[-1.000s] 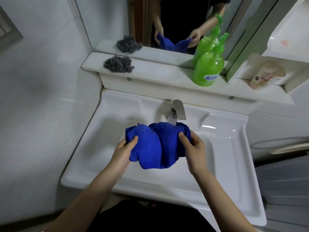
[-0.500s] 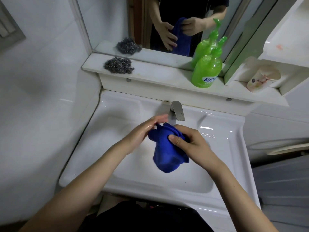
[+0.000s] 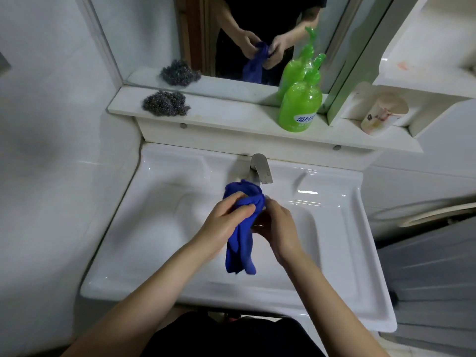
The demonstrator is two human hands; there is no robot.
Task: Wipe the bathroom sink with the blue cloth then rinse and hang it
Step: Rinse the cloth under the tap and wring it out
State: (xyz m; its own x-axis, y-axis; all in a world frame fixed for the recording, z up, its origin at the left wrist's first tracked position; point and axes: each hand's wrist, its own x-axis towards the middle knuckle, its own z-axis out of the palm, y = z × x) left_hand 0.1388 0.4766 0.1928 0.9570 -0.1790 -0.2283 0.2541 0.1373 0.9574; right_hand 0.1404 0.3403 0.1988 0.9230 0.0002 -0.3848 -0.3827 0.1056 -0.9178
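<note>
Blue cloth (image 3: 239,243), spread wide a second ago, now bunched ropelike under faucet (image 3: 261,168), gripped by curled fingers of left hand (image 3: 226,222), right hand (image 3: 279,228). Likely wringing; hanging pending.

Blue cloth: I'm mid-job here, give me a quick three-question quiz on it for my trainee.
1. True or false: the left hand and the right hand both grip the blue cloth above the sink.
2. The cloth is: A spread flat, B bunched and hanging down between the hands, C hung on a hook.
3. Fill in: the cloth's top sits just below the ___.
Key: 1 true; 2 B; 3 faucet.
</note>
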